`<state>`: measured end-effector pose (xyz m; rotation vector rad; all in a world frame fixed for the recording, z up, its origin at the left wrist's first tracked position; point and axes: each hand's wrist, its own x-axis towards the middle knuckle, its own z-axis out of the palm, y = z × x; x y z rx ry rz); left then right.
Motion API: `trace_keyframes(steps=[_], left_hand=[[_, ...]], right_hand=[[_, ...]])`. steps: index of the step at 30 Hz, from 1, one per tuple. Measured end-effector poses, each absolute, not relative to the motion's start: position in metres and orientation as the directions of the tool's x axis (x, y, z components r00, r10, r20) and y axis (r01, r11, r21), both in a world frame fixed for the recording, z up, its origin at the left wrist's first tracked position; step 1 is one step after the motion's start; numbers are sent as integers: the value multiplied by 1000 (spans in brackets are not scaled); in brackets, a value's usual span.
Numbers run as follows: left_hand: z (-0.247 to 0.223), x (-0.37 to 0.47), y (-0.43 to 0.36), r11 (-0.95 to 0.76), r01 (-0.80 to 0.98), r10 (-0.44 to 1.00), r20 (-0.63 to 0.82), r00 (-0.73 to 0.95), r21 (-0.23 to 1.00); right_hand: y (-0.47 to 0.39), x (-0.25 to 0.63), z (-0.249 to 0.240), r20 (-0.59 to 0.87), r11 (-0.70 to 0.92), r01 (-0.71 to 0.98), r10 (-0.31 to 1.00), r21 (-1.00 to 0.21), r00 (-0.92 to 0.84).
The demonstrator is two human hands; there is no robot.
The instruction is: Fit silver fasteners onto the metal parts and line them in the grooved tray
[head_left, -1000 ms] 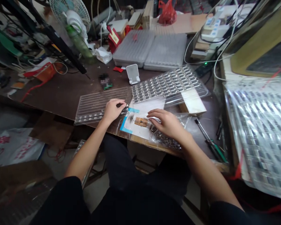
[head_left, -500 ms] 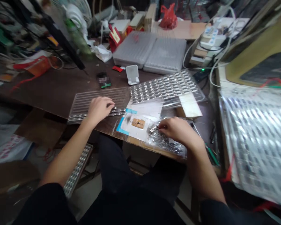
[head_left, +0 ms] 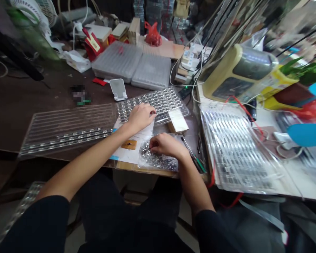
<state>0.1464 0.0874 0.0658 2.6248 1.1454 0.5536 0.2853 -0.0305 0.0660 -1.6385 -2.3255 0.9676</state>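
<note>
My left hand is over the near part of a clear tray filled with rows of small shiny metal pieces. Its fingers are curled together, and whatever they pinch is hidden. My right hand reaches into a clear plastic bag heaped with tiny metal parts. Those fingertips are closed at the bag's left side; what is between them is too small to make out. Left of my forearm lies a second clear ribbed tray, with metal pieces only in its nearest rows. A small brown plate sits on white paper between arm and bag.
A small box rests against the filled tray's near right edge. Green-handled screwdriver lies right of the bag. Behind are a white folding stand and stacked clear trays. More wrapped trays cover the right-hand surface.
My left hand has moved right, from the partly filled tray to the full one. My right hand stays at the bag. The view has turned to the right.
</note>
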Motion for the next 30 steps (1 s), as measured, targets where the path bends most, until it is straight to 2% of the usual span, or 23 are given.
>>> trace_keyframes(steps=[5,10,13,16,23,26,30], left_hand=[[58,167,95,-633,717,774,247,583,293],[51,163,95,-638,701,770,248,588,318],[51,162,95,-630,679,774,242,585,376],[54,147,88,-634,635,771,306,558,442],[46,30,19,-573,480,806,348,479,664],[32,-11,-11,-508,572,855,293,428,644],[11,-29,-30,-501,700,864,242,443,509]], right_hand=[[-29,286,63,-202,184,756,900,-629,-387],[-31,282,59,-153,184,745,921,-641,-359],[-30,278,60,-121,207,711,917,-672,-381],[-29,275,57,-69,232,663,916,-712,-394],[-27,251,41,173,334,605,935,-723,-309],[-25,231,31,163,313,596,942,-740,-293],[-22,213,16,123,262,620,958,-739,-258]])
